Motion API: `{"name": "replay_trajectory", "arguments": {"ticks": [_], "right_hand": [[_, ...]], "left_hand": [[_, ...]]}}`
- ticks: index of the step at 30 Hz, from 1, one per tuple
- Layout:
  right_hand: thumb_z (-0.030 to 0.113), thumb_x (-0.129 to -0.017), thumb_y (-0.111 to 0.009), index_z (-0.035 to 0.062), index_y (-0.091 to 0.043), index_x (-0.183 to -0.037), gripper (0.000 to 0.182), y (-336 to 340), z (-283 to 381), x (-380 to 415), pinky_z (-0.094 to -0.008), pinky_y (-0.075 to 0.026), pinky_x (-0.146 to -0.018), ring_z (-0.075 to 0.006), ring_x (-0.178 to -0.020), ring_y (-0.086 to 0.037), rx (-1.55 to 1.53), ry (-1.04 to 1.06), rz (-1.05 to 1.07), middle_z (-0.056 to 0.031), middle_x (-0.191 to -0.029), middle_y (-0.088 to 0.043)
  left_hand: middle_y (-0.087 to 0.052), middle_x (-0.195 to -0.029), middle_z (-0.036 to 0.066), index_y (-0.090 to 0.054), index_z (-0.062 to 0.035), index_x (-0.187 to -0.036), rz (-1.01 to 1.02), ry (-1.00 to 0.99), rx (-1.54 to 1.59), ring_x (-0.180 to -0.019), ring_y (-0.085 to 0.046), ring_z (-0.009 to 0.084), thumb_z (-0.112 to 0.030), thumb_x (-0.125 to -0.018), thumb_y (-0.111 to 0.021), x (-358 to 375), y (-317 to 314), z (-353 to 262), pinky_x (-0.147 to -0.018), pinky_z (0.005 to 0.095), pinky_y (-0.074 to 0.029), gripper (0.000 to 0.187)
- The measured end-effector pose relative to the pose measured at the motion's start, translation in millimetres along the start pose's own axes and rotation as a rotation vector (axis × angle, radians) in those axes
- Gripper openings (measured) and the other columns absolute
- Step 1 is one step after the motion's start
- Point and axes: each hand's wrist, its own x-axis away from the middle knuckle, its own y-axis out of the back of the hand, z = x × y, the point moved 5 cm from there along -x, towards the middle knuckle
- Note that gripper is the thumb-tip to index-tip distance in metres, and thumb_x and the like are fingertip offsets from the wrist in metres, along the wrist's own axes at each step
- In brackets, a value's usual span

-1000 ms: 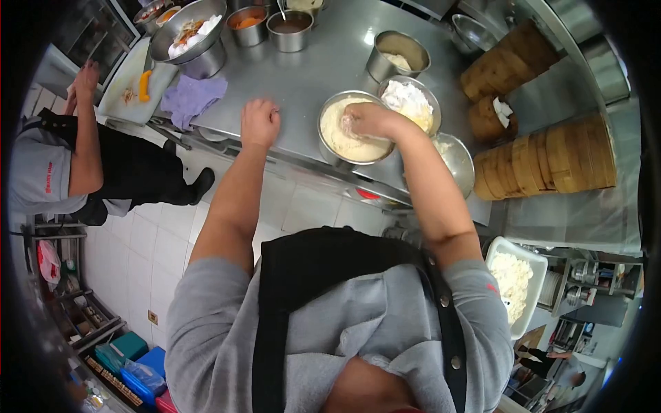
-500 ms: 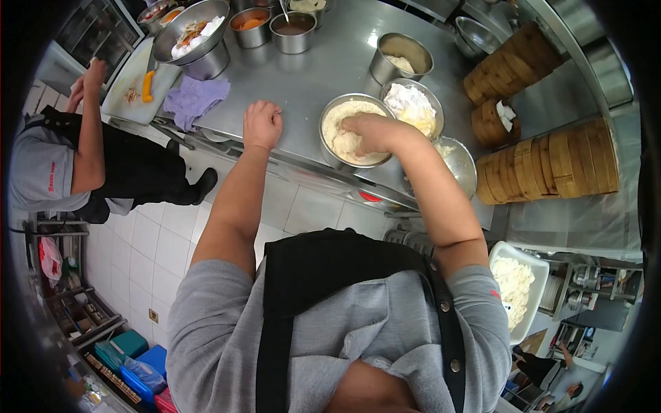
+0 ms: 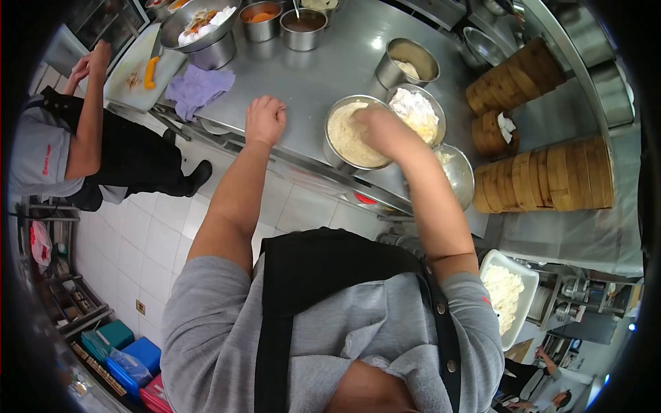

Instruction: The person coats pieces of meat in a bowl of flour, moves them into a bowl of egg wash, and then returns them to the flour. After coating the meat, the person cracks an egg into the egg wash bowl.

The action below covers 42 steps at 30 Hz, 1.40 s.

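Note:
My left hand point(image 3: 266, 120) rests on the front edge of the steel counter point(image 3: 303, 96), its fingers curled in with nothing showing in them. Over the right side of a metal bowl point(image 3: 328, 146) of pale crumbs point(image 3: 352, 138), my right hand point(image 3: 385, 129) has its fingers bent down at the crumbs. The back of that hand hides what its fingers hold, if anything. Right behind it stands a bowl with white powder and a yellowish patch point(image 3: 416, 113). A metal bowl with pale residue point(image 3: 463, 180) sits beside my right forearm.
A deep metal pot point(image 3: 412, 51) with pale contents is at the back. Bamboo steamers point(image 3: 544, 177) stack up at right. A purple cloth point(image 3: 198, 91) and an orange-handled knife point(image 3: 151, 72) on a cutting board lie left. Another person point(image 3: 82, 138) stands there. A white tub point(image 3: 530, 296) is at lower right.
My right hand has shifted a little to the right within the bowl, and more of the crumbs shows. The view has tilted slightly. My left hand stays on the counter edge.

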Motion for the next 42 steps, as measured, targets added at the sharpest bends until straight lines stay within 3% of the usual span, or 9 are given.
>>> {"name": "replay_trajectory", "arguments": {"ticks": [6, 7, 14, 17, 21, 29, 33, 37, 42], "right_hand": [[0.008, -0.082, -0.055, 0.0015, -0.06, -0.103, 0.023, 4, -8, -8, -0.0407, -0.047, -0.085, -0.0356, -0.095, -0.061, -0.789, -0.322, 0.097, -0.0187, -0.105, -0.063], [0.016, -0.083, -0.056, 0.0013, -0.06, -0.106, 0.027, -33, -26, -20, -0.0411, -0.048, -0.083, -0.0335, -0.093, -0.061, -0.233, -0.088, 0.062, -0.0191, -0.105, -0.063], [0.02, -0.085, -0.055, 0.0003, -0.06, -0.108, 0.031, -20, -31, -24, -0.0383, -0.049, -0.081, -0.0284, -0.09, -0.063, -0.796, -0.284, 0.283, -0.0174, -0.097, -0.065], [0.007, -0.088, -0.047, 0.0008, -0.059, -0.106, 0.023, -41, -51, -37, -0.0292, -0.05, -0.056, -0.0139, -0.067, -0.059, -0.288, 0.021, 0.135, -0.0073, -0.085, -0.058], [0.02, -0.088, -0.049, 0.0029, -0.059, -0.115, 0.033, -13, -37, -23, -0.0362, -0.051, -0.079, -0.0248, -0.089, -0.064, -0.81, -0.261, 0.36, -0.0139, -0.1, -0.065], [0.018, -0.089, -0.046, 0.001, -0.052, -0.122, 0.037, -18, -39, -19, -0.0334, -0.044, -0.092, -0.0238, -0.1, -0.058, -0.712, -0.327, 0.361, -0.0125, -0.113, -0.061], [0.012, -0.089, -0.042, 0.0001, -0.053, -0.111, 0.028, -42, -65, -35, -0.0318, -0.051, -0.067, -0.0182, -0.082, -0.058, -0.231, -0.05, 0.204, -0.0117, -0.09, -0.057], [0.021, -0.087, -0.054, -0.0024, -0.044, -0.128, 0.048, -4, -34, -16, -0.0394, -0.044, -0.097, -0.0328, -0.118, -0.052, -0.655, -0.45, 0.271, -0.0264, -0.115, -0.057], [0.02, -0.078, -0.067, -0.0008, -0.046, -0.124, 0.054, -19, 11, -4, -0.0403, -0.046, -0.096, -0.0354, -0.117, -0.052, 0.183, -0.304, 0.123, -0.0233, -0.126, -0.05]], "left_hand": [[-0.06, -0.091, 0.004, -0.064, -0.0124, -0.083, 0.016, -0.004, 0.004, -0.095, -0.054, 0.0275, -0.01, -0.076, -0.059, -2, 0, -2, -0.087, 0.0407, -0.042, 0.009], [-0.06, -0.091, 0.004, -0.064, -0.0123, -0.083, 0.016, -0.008, -0.001, -0.095, -0.054, 0.0275, -0.01, -0.076, -0.059, -2, 0, -2, -0.087, 0.0406, -0.043, 0.009], [-0.06, -0.09, 0.004, -0.064, -0.0122, -0.082, 0.03, 0.011, -0.023, -0.094, -0.054, 0.0276, -0.01, -0.075, -0.059, -1, 0, -1, -0.086, 0.0406, -0.042, 0.009], [-0.059, -0.09, 0.005, -0.063, -0.0123, -0.082, 0.0, -0.022, 0.002, -0.093, -0.054, 0.0276, -0.01, -0.075, -0.059, -2, 0, -1, -0.085, 0.0408, -0.042, 0.008], [-0.06, -0.091, 0.005, -0.064, -0.0123, -0.082, 0.012, 0.006, -0.016, -0.093, -0.054, 0.028, -0.01, -0.075, -0.06, 0, -1, 1, -0.084, 0.0407, -0.043, 0.009], [-0.06, -0.091, 0.005, -0.064, -0.0123, -0.082, 0.014, -0.005, -0.023, -0.093, -0.054, 0.0283, -0.011, -0.077, -0.059, 0, -2, 0, -0.084, 0.0409, -0.042, 0.007], [-0.059, -0.09, 0.005, -0.064, -0.0122, -0.082, -0.003, -0.038, -0.039, -0.093, -0.054, 0.028, -0.011, -0.077, -0.06, -2, 0, -1, -0.084, 0.0416, -0.042, 0.007], [-0.059, -0.09, 0.004, -0.064, -0.0125, -0.082, 0.018, 0.003, -0.029, -0.093, -0.054, 0.0274, -0.011, -0.076, -0.06, 0, -1, 1, -0.084, 0.0416, -0.042, 0.007], [-0.06, -0.092, 0.004, -0.064, -0.0127, -0.083, 0.032, -0.004, -0.008, -0.095, -0.054, 0.0273, -0.011, -0.076, -0.06, -1, -1, 0, -0.085, 0.0411, -0.043, 0.008]]}}
